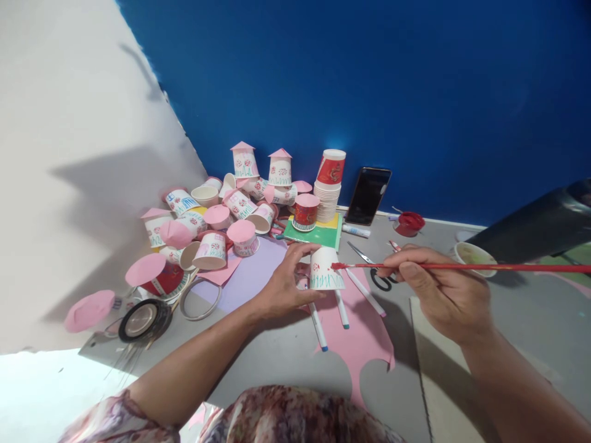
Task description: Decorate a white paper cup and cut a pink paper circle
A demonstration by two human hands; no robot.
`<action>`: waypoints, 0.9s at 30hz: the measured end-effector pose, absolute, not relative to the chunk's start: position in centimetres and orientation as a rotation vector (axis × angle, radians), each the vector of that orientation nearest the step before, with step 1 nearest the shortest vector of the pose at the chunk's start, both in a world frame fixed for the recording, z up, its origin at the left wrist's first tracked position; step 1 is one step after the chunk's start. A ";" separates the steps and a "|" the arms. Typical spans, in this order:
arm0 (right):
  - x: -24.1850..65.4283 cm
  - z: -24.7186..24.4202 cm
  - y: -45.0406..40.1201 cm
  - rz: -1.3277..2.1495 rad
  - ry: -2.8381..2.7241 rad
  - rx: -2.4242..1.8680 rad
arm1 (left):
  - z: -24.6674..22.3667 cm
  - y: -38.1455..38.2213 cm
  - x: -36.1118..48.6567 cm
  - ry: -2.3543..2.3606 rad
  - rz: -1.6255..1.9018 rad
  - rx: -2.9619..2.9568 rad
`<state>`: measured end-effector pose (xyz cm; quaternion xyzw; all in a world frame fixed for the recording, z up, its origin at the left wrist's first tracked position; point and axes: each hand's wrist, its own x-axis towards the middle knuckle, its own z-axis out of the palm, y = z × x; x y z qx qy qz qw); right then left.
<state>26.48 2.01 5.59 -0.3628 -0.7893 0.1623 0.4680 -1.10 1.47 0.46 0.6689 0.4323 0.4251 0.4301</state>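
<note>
My left hand (289,280) is closed around a white paper cup (323,278), held upside down with its narrow end up. Green zigzag strokes run along the cup's lower rim, and small red marks dot its side. In my right hand (443,289) is a long red paintbrush (462,267), gripped like a pen. Its red bristle tip meets the upper right side of the cup. Several white markers (364,290) lie below and beside the cup on cut pink paper (341,344). Black-handled scissors (381,278) rest just left of my right hand.
Decorated cups with pink paper tops (242,237) are heaped at the left. A stack of paper cups (327,200) stands behind, beside a leaning phone (368,195). A red paint container (409,223) and a cup of cloudy liquid (475,257) sit at the right. Tape rolls (143,320) lie far left.
</note>
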 end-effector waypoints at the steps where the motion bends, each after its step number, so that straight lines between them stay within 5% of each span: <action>1: 26.5 5.6 2.0 0.394 -1.942 -0.887 | 0.5 1.5 -1.1 1.075 1.062 1.665; 27: 25.7 6.1 1.9 0.463 -1.962 -0.795 | 0.3 1.3 -1.1 1.087 1.017 1.733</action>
